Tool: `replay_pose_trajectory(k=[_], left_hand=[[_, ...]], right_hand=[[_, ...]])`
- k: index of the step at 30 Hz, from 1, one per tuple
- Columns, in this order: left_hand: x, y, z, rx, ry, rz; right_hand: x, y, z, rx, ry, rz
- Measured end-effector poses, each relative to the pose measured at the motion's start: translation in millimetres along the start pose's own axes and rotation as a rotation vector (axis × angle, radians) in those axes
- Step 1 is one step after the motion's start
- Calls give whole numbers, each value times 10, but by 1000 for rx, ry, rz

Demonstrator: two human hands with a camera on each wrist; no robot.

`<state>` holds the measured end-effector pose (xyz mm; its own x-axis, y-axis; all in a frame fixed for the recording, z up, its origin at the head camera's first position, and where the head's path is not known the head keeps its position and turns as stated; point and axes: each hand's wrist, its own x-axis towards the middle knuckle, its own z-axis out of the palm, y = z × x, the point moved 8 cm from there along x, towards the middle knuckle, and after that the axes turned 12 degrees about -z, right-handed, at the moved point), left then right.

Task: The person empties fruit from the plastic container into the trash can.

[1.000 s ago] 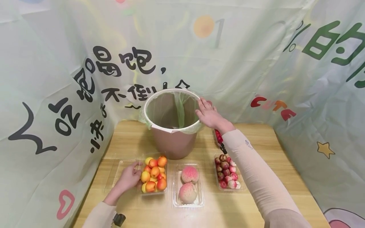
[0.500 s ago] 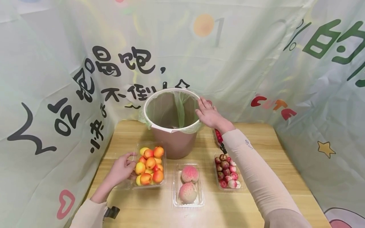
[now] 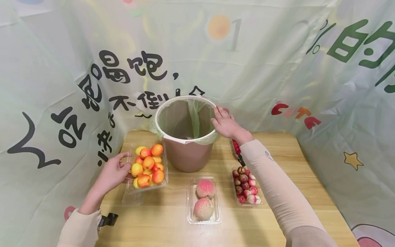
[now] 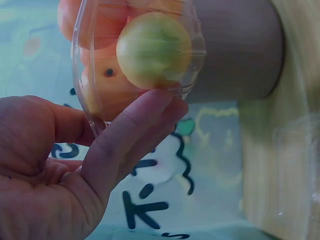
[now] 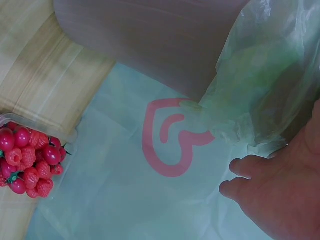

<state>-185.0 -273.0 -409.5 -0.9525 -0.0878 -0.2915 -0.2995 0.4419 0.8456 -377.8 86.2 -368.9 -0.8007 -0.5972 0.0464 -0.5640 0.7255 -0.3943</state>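
Note:
My left hand [image 3: 112, 173] pinches the left edge of a clear plastic box [image 3: 166, 178], held up off the wooden table. Orange-and-yellow apricot-like fruits [image 3: 148, 163] fill the box. In the left wrist view, fingers [image 4: 122, 130] lie along the plastic below a yellow-green fruit [image 4: 154, 50]. A brownish-pink bin [image 3: 188, 157] with a white rim stands just right of the box, lined with a thin green bag [image 3: 195, 120]. Across the bin's right rim rests my right hand [image 3: 228, 127], fingers extended; its thumb side is near the bag in the right wrist view.
Two pink peaches [image 3: 204, 208] sit in a clear tray in front of the bin. Dark-red and pink fruits [image 3: 245, 187] fill a box to the right. Raspberries and small red round fruits [image 5: 30, 162] lie in another box behind my right arm. Printed cloth [image 3: 262, 68] surrounds the table.
My left hand has lifted the apricot box and carried it left and toward the back, beside the bin. The right hand has stayed on the rim.

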Motion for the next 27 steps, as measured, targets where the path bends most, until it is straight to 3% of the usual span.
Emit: replay_pose_trajectory(k=[17, 27], left_hand=[[-21, 278, -476, -14, 57, -5], [165, 668, -528, 1, 47, 24]], right_hand=[[-8, -10, -13, 4, -3, 3], [-18, -21, -16, -3, 7, -1]])
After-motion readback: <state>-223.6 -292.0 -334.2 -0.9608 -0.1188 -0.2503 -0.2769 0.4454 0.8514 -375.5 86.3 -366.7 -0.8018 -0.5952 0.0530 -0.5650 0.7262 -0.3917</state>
